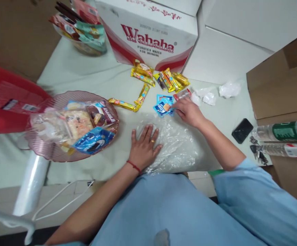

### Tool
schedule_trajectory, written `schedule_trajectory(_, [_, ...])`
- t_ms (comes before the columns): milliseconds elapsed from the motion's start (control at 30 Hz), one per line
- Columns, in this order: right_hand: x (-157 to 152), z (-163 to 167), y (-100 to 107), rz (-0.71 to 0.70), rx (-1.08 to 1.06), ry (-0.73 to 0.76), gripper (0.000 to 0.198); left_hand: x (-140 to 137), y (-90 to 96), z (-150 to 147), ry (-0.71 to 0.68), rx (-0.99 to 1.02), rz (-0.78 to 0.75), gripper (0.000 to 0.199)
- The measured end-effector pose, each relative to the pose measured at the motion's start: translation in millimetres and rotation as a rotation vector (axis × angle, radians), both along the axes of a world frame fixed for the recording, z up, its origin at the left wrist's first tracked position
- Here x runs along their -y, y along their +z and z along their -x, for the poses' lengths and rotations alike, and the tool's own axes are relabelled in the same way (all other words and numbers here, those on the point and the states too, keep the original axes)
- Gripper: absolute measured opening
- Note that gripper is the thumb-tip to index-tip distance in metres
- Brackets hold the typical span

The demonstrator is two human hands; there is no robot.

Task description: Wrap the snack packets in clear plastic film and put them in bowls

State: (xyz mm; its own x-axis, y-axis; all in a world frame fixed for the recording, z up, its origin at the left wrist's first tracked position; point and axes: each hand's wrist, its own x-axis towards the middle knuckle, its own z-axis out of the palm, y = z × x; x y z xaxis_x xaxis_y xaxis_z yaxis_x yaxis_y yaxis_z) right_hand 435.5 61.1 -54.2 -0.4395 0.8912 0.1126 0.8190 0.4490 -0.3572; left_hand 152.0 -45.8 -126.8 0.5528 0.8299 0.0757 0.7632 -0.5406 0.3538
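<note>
My left hand (145,147) lies flat with its fingers spread on the table cover, at the left edge of a clear plastic bag (179,147). My right hand (189,111) reaches over the far side of that bag. Its thumb and forefinger are at the right edge of a small pile of blue snack packets (165,106), apparently pinching one; the fingertips are partly hidden. Just beyond the right hand is a red-ended clear-wrapped snack (183,94). Several yellow snack sticks (124,104) and small wrapped cakes (144,69) lie farther back.
A pink glass plate (53,155) of packaged snacks stands left, beside a red container (7,99). A Wahaha carton (150,37) and snack bowl (86,49) stand behind. Rightward are crumpled plastic (229,89), a phone (242,131), keys (258,152) and bottles (284,131).
</note>
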Motion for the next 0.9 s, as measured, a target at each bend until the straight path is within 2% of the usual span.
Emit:
schedule_trajectory(100, [-59,26,-8,0.111,0.11,0.231,0.045,1,1.7,1,0.014,-0.012,-0.004,0.066])
schedule_trajectory(167, [-76,36,-11,0.146,0.19,0.293,0.054,1,2.9,0,0.016,-0.017,0.0,0.065])
schedule_trajectory(233, [-78,38,-13,0.118,0.252,0.281,0.055,0,3.9,0,0.014,-0.017,0.013,0.064])
schedule_trajectory(367, [-59,30,-15,0.034,0.263,0.153,0.046,-1,5.5,0,0.016,-0.005,0.042,0.065])
schedule_trajectory(533, [-41,11,-25,-0.054,0.061,-0.091,0.038,-1,7.7,0,0.015,0.002,0.056,0.064])
schedule_trajectory(600, [-41,2,-32,-0.022,-0.097,-0.239,0.033,0,8.3,-1,0.019,0.002,0.059,0.063])
schedule_trajectory(733, [-42,-16,-44,0.17,-0.446,-0.527,0.035,0,9.0,-1,0.024,0.007,0.063,0.063])
schedule_trajectory(800, [-42,-23,-47,0.203,-0.388,-0.533,0.03,0,9.0,-1,0.025,0.009,0.065,0.062])
schedule_trajectory(900, [-40,-26,-52,0.093,-0.142,-0.479,0.023,0,8.7,-1,0.027,0.011,0.066,0.062])
